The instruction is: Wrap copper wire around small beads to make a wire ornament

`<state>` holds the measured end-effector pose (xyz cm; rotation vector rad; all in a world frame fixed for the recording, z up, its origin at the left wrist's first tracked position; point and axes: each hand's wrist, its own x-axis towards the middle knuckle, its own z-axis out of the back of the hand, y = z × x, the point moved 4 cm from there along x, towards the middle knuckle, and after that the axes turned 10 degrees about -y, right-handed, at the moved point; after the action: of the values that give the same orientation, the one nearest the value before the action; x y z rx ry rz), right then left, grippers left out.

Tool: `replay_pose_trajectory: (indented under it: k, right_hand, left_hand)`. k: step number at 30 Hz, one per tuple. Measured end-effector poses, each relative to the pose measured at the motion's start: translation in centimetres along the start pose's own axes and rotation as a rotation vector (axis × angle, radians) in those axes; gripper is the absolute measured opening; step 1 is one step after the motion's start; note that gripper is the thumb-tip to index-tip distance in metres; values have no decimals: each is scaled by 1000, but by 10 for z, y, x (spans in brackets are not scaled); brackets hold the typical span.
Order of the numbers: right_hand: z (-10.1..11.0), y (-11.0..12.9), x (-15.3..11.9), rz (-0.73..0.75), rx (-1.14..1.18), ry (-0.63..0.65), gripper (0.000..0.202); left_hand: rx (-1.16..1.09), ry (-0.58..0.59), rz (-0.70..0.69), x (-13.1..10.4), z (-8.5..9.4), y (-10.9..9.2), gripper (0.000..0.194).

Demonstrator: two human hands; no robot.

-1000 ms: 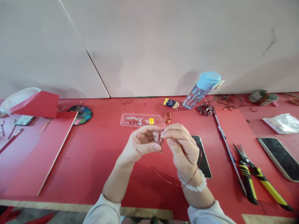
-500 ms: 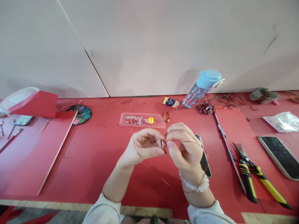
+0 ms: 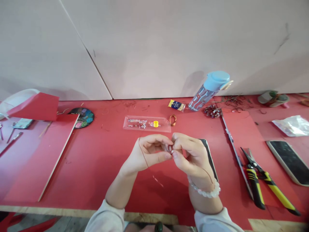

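My left hand (image 3: 147,153) and my right hand (image 3: 194,154) meet in the middle over the red table, fingertips touching. Pinched between both is a small, dark red beaded cord piece (image 3: 170,149) with a shiny pale spot. Most of it is hidden by the fingers. A thin loose length of red cord (image 3: 143,151) lies across the back of my left hand, and another strand crosses my right wrist above a white bead bracelet (image 3: 205,192). Just beyond the hands lies a clear plastic tray (image 3: 126,124) with rows of small beads and a yellow cap (image 3: 155,124).
A phone (image 3: 212,161) lies partly under my right hand. To the right are yellow-black pliers (image 3: 256,180), another phone (image 3: 289,161) and a plastic bag (image 3: 292,125). A blue-lidded bottle (image 3: 207,91) stands behind. Boards (image 3: 45,154) lie on the left.
My right hand has turned and its fingertips have come down closer around the beaded piece. The strand that stretched across the right fingers now hangs over the wrist. The left hand barely moved.
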<state>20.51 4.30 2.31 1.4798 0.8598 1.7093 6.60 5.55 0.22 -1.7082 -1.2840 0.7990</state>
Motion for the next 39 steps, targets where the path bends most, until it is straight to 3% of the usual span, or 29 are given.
replay_pose_trajectory:
  k: [6,13,21,27,31,35,39]
  right_hand:
    - [-4,1,-1,139,-152,-145,27]
    - [-4,0,0,129,-179,-214,30]
    - [-5,-3,-3,144,-214,-270,31]
    - [-9,-1,-2,303,-242,-324,28]
    - [-11,-2,-1,376,-264,-316,28]
    - [-11,-3,-2,364,-227,-298,26]
    - [-12,-2,-2,338,-161,-246,25]
  left_hand:
    - [148,-102,-228,-2,4,-2,20]
    - [367,-140,-576,-9,1,-17,8]
    - [520,-109,-697,-16,-3,-24,9]
    - [471,-117,-595,-15,-3,-21,11]
    - [299,-150,-456,-9,0,-16,10]
    - [246,-89,-211,-7,2,-9,19]
    - [249,-79,-168,-9,3,-11,17]
